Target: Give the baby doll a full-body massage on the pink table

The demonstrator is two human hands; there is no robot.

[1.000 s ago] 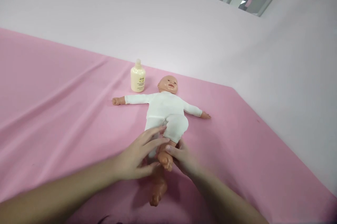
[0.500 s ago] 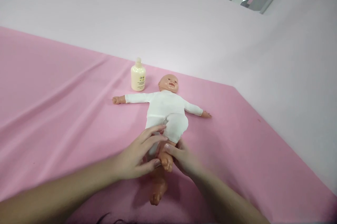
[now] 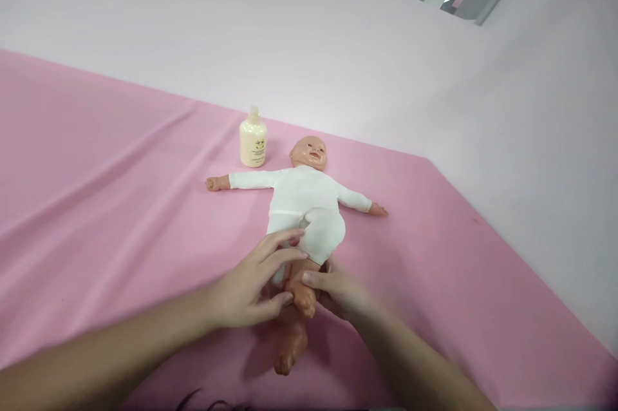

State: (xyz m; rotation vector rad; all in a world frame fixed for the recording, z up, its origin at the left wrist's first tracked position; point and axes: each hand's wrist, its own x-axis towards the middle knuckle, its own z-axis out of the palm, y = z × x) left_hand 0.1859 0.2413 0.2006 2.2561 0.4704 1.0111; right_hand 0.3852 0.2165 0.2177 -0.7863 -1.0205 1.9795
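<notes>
A baby doll [image 3: 306, 191] with a white cloth body lies on its back, arms stretched out to both sides, its head at the far end. One of its legs is bent up at the knee, with the foot [image 3: 304, 300] hanging over the other leg. My left hand [image 3: 251, 282] curves around this raised lower leg, thumb near the ankle and fingertips on the shin. From the other side my right hand [image 3: 340, 288] grips the same leg, its thumb on top and the other fingers hidden behind. The lower foot [image 3: 291, 350] rests nearer me.
Beyond the doll's outstretched arm stands a cream-coloured bottle [image 3: 253, 142] with a pale cap, upright beside the head. Pink cloth [image 3: 145, 205], creased on the left, covers the surface. A white wall or panel [image 3: 270, 31] rises behind it.
The doll's raised foot has tipped slightly, and my right thumb has slid a little down the lower leg. Both hands otherwise stay in place.
</notes>
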